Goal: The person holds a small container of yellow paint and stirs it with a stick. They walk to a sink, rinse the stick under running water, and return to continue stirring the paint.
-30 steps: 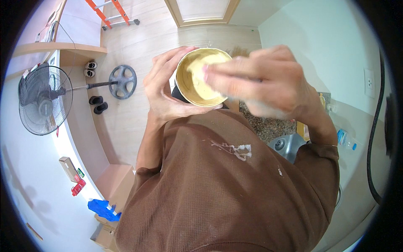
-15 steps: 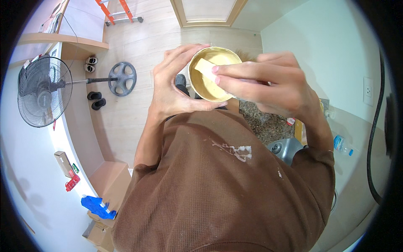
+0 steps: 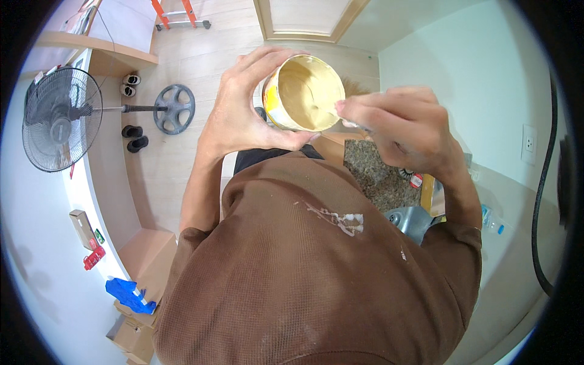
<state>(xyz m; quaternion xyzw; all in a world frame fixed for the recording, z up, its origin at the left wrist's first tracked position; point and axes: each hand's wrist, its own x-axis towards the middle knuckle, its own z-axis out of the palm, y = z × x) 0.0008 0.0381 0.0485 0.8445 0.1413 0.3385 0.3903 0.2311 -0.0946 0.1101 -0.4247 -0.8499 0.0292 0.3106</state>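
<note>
Fingers (image 3: 271, 59) of the left hand (image 3: 236, 112) clasp the round can (image 3: 275, 104), held right out ahead of the brown shirt (image 3: 280, 255), open mouth showing pale yellow paste (image 3: 304, 94) inside! And at the rim's right side, the right hand (image 3: 417, 125) pinches tight on a pale piece (image 3: 349, 123), mostly hidden by its fingers.

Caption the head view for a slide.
Left hand wrapped around an open tub, cream-coloured inside; right hand at its rim.
</note>
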